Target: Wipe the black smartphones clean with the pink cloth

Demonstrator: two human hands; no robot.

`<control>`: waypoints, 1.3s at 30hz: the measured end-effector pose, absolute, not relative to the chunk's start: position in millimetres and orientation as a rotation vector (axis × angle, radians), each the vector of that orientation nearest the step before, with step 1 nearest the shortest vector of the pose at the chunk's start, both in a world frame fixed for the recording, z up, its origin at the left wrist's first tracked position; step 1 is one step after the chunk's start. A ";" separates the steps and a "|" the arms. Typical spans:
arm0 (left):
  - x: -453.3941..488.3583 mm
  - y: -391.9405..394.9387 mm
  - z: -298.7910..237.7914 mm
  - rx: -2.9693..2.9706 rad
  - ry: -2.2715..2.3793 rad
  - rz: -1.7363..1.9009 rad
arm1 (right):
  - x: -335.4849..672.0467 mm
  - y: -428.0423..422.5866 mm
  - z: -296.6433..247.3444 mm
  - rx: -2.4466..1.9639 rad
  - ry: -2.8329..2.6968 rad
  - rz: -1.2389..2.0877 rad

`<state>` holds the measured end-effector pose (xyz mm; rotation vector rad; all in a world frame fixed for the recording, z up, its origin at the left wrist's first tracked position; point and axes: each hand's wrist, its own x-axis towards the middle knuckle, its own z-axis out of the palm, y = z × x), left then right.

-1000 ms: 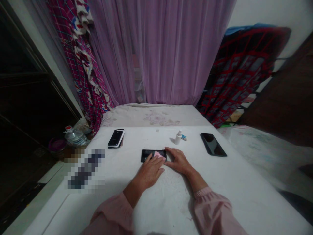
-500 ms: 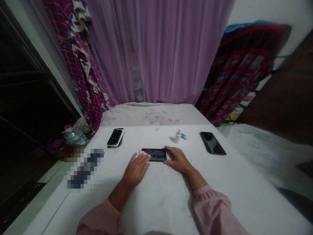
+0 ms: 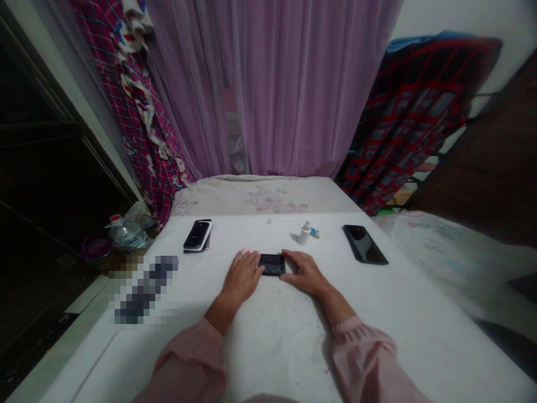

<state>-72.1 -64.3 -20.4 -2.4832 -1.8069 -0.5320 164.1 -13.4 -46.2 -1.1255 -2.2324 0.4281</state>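
phone [image 3: 272, 264]: glossy black glass | beyond phone, bottle [image 3: 305, 233]: smooth white plastic | under phone, desk [image 3: 272, 330]: matt, scuffed white | far beyond phone, curtain [image 3: 268, 89]: sheer purple cloth

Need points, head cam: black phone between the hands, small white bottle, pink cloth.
Black smartphone [image 3: 272, 264]: head view, point on its screen.
Small white bottle [image 3: 305, 235]: head view, point on its body.
Pink cloth [image 3: 246, 251]: head view, point on the small part showing.
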 end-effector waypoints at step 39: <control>-111.8 -69.1 -48.9 -2.429 -2.017 -0.591 | 100.1 -50.6 -49.4 -1.345 -2.196 0.145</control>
